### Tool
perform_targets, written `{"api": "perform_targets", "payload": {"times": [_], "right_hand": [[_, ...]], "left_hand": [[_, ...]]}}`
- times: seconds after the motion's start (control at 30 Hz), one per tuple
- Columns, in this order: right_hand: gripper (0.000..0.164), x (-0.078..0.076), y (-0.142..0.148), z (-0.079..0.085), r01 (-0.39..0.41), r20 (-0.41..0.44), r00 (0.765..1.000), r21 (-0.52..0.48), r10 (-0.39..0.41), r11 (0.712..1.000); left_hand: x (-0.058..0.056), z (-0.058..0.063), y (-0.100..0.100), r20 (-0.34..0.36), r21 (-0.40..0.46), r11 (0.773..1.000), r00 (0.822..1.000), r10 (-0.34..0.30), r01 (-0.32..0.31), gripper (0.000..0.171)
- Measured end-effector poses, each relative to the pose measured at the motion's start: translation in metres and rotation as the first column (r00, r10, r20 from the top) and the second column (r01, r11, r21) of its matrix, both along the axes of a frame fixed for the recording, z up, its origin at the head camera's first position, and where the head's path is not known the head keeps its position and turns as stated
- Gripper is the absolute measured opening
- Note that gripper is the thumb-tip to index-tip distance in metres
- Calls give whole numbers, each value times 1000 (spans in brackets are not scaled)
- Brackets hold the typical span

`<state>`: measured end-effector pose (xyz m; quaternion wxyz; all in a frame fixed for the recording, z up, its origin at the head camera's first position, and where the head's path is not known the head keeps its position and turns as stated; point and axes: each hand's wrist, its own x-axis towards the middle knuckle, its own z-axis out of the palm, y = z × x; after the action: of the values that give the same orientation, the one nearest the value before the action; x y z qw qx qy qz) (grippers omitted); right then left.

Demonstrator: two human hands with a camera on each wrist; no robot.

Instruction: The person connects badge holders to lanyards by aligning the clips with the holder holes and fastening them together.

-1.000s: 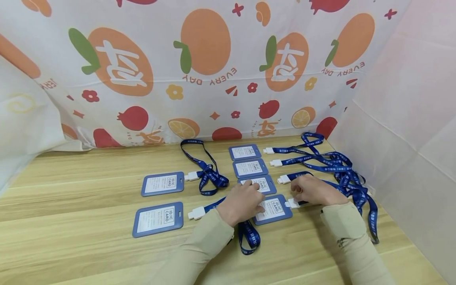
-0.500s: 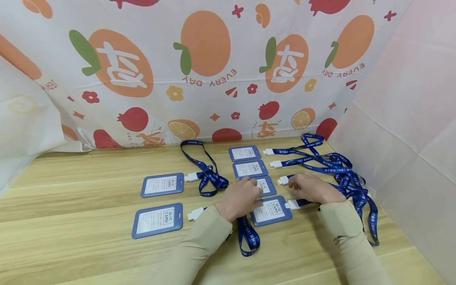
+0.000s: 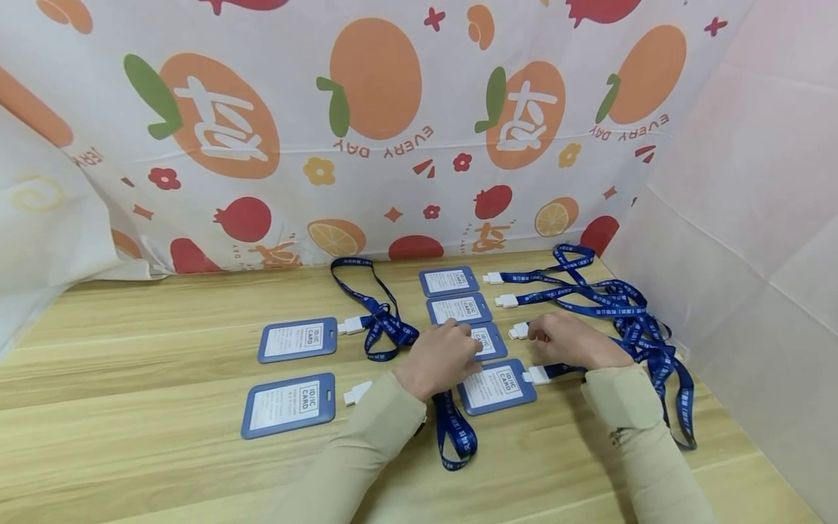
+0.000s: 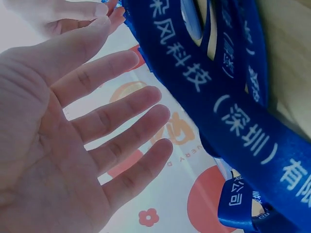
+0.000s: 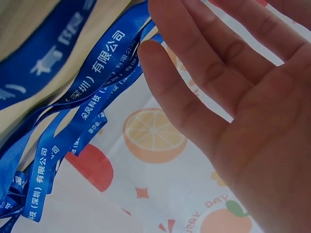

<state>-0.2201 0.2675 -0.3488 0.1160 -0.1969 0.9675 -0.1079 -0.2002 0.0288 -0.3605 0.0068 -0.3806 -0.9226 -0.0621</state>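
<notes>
My left hand [image 3: 441,358] reaches over the row of blue ID badge holders; its fingertips overlap the third badge holder [image 3: 487,340] in the head view. In the left wrist view its fingers [image 4: 131,114] are loosely spread. My right hand [image 3: 576,340] pinches a blue lanyard just behind its white clip [image 3: 519,331], to the right of that badge holder. The hidden thumb leaves the right wrist view showing only long, bent fingers [image 5: 194,73] beside blue straps. Nearest me in the row, a badge holder [image 3: 499,387] meets the white clip [image 3: 540,375] of another lanyard.
Two more badge holders [image 3: 449,281] lie farther back in the row, with clips at their right. At left are two badge holders [image 3: 297,340], also with lanyards. A tangle of blue straps [image 3: 635,320] lies beside the right-hand wall [image 3: 733,218]. A patterned cloth [image 3: 294,109] hangs behind.
My right hand has shifted slightly away from me and left, from the nearest lanyard to the third clip. My left hand has moved slightly back over the third badge holder.
</notes>
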Motion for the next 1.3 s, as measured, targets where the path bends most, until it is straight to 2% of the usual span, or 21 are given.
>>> {"api": "perform_targets", "payload": {"times": [0.33,0.67,1.1,1.3], "right_hand": [[16,-3,0,1,-6,-5,1000,13,6,1000],[16,-6,-1,0,-26,-42,999,-10,26,1000],[18,-7,-5,0,19,-36,999,-29,-20,999],[17,-9,-4,2,33,-44,998,-16,-34,999]], "left_hand": [[-6,0,-1,35,7,1000,999,16,-16,29],[-11,-1,-2,29,16,1000,999,23,-23,29],[-17,-8,-5,49,53,999,999,7,-9,26],[-21,-11,-6,45,57,998,999,20,-22,23]]}}
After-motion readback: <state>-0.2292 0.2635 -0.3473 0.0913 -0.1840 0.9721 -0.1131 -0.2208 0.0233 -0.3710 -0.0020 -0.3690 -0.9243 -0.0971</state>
